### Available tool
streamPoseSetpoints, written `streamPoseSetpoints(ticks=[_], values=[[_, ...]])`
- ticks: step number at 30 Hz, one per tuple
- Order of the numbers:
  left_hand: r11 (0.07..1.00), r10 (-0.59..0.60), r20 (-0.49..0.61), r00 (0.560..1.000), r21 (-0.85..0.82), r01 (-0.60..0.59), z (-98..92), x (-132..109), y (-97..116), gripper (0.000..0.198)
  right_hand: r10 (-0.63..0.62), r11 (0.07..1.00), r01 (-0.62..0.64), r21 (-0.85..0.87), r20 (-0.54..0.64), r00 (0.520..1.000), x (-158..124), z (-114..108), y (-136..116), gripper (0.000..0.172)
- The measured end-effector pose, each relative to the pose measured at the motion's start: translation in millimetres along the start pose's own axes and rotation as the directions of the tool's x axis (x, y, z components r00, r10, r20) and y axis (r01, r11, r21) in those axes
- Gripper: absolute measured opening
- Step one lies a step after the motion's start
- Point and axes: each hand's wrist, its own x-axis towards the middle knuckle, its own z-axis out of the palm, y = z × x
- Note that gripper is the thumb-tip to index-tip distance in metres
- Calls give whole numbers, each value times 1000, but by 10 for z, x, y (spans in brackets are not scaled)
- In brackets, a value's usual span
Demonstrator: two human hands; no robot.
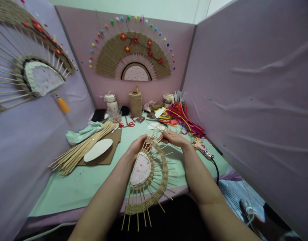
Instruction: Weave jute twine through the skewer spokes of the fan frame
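Note:
A half-round fan of thin sticks woven with twine is held up in front of me, tilted so that its curved edge faces right. Its half-round white centre carries pink spots and a braided white rim. My left hand is closed around the far end of the fan, its fingers partly hidden behind the sticks. Just right of it, my right hand pinches the twine at the woven band's far end. Loose loops of this twine lie around the right fingertips.
Bundled sticks and a white oval card lie on cardboard at left. Behind are red scissors, a twine spool and a bottle. Pipe cleaners and a glue gun lie right. Finished fans hang on the partitions.

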Motion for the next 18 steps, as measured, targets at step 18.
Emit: streamPoseSetpoints(ticks=[18], values=[[985, 100, 13, 995, 139, -101, -30, 12, -31, 26, -11, 959, 129, 251, -423, 906, 105, 53, 1, 35]])
